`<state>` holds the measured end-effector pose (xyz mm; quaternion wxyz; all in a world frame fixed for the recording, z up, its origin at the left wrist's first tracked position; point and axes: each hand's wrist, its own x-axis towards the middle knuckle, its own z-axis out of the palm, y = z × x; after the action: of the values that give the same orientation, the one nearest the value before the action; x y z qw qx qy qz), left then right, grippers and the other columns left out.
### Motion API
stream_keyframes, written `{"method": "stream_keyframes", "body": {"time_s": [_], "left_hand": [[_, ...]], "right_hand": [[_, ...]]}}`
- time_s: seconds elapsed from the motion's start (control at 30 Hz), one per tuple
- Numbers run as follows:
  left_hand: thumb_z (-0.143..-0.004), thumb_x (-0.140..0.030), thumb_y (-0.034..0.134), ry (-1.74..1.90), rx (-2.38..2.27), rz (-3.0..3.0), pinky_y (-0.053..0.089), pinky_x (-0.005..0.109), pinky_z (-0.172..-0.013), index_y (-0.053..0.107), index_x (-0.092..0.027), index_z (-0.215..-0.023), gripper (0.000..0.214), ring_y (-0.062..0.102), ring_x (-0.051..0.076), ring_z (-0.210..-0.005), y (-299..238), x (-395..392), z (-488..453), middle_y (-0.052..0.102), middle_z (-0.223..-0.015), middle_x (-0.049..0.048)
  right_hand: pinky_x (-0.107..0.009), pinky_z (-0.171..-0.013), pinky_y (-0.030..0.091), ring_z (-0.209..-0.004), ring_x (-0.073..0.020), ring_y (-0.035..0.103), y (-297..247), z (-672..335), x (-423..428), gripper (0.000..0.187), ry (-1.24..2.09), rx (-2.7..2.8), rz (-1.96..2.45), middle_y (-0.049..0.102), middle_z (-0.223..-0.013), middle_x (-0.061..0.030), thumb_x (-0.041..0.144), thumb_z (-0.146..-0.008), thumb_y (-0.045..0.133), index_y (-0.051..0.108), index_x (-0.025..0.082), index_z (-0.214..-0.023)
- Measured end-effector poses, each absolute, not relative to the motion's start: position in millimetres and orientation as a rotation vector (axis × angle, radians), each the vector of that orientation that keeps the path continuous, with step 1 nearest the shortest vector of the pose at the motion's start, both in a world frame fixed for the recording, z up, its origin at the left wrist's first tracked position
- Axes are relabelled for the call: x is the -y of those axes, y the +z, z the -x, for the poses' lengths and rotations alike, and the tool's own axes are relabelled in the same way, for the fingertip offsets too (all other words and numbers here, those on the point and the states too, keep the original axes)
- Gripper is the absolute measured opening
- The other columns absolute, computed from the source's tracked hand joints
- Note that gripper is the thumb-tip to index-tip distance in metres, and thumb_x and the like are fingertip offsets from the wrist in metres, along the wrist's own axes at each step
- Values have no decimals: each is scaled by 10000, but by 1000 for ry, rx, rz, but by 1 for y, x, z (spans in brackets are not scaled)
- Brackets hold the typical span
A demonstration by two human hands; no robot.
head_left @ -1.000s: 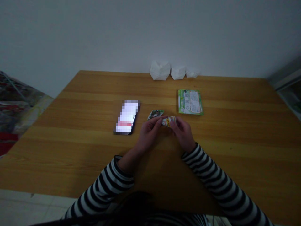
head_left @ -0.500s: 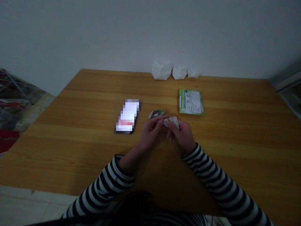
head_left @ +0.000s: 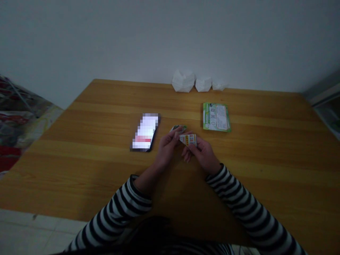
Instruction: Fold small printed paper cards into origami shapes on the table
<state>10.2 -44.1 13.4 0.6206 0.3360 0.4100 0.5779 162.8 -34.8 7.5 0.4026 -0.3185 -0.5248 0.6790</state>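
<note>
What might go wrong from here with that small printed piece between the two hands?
1. The small printed piece is pinched at its left corner by the left hand and near its other end by the right hand; uneven pulling might crease or tear it.
2. A green-edged item lies just beyond the left hand, partly hidden, so it could get nudged.
3. The phone lies left of that hand; a wide sideways move may bump it.
</note>
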Motion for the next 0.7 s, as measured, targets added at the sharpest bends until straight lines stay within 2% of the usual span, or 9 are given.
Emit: {"method": "stream_keyframes", "body": {"time_s": [0.1, 0.17, 0.23, 0.3, 0.4, 0.47, 0.53, 0.57, 0.7], "left_hand": [[-863, -379, 708, 1382, -912, -624, 556, 343, -874, 554, -232, -1336, 519, 717, 203, -978, 14, 44, -13, 740, -1128, 84], [-856, -379, 716, 1379, -927, -596, 566, 290, -743, 515, -258, -1354, 551, 718, 167, -848, 14, 45, -17, 735, -1065, 58], [-850, -393, 719, 1298, -913, -631, 502, 220, -548, 527, -240, -1317, 528, 653, 112, -623, 15, 46, -21, 718, -912, 29], [-853, -407, 710, 1221, -885, -701, 389, 187, -422, 549, -209, -1265, 485, 513, 67, -444, 16, 47, -23, 663, -747, -11], [-858, -396, 700, 1248, -940, -827, 406, 198, -450, 544, -181, -1266, 487, 507, 75, -451, 20, 47, -19, 649, -710, -13], [-869, -367, 690, 1317, -1043, -923, 464, 215, -538, 528, -173, -1284, 486, 589, 109, -565, 24, 45, -13, 679, -774, 15], [-898, -349, 651, 1356, -1147, -1006, 478, 222, -577, 516, -181, -1277, 436, 614, 128, -630, 26, 43, -7, 682, -797, 21], [-906, -343, 638, 1351, -1182, -1037, 477, 223, -581, 516, -188, -1260, 405, 615, 130, -640, 27, 42, -5, 682, -812, 22], [-885, -353, 649, 1191, -1146, -1105, 447, 220, -529, 540, -207, -1157, 327, 575, 115, -568, 23, 42, -2, 667, -818, 15]], "right_hand": [[-253, -494, 584, -516, -131, 668, 5, -163, 35, 414, 1700, 1281, 780, 723, -727, 11, 489, -915, 625, 499, 218, -1202], [-278, -510, 600, -530, -145, 676, 4, -161, 35, 552, 1608, 1246, 796, 726, -744, 18, 451, -927, 625, 375, 259, -1380], [-314, -546, 624, -575, -163, 694, 5, -160, 37, 664, 1540, 1250, 812, 745, -848, -9, 426, -938, 616, 262, 300, -1485], [-353, -608, 644, -663, -177, 715, 6, -158, 39, 650, 1538, 1306, 805, 737, -1067, -55, 419, -938, 613, 290, 331, -1495], [-372, -664, 641, -731, -188, 719, 8, -159, 42, 558, 1569, 1405, 789, 701, -1191, -64, 413, -927, 627, 425, 338, -1441], [-334, -579, 608, -613, -170, 680, 8, -164, 42, 486, 1552, 1439, 826, 744, -944, -38, 411, -953, 585, 480, 313, -1417], [-278, -476, 531, -479, -141, 587, 8, -171, 40, 412, 1474, 1466, 872, 674, -662, 16, 391, -987, 515, 536, 280, -1384], [-263, -470, 508, -469, -130, 558, 9, -175, 38, 385, 1402, 1492, 880, 642, -622, 28, 363, -988, 507, 569, 271, -1357], [-304, -666, 555, -698, -147, 635, 14, -187, 29, 386, 1071, 1715, 874, 706, -877, -24, 222, -897, 605, 654, 273, -1276]]}}
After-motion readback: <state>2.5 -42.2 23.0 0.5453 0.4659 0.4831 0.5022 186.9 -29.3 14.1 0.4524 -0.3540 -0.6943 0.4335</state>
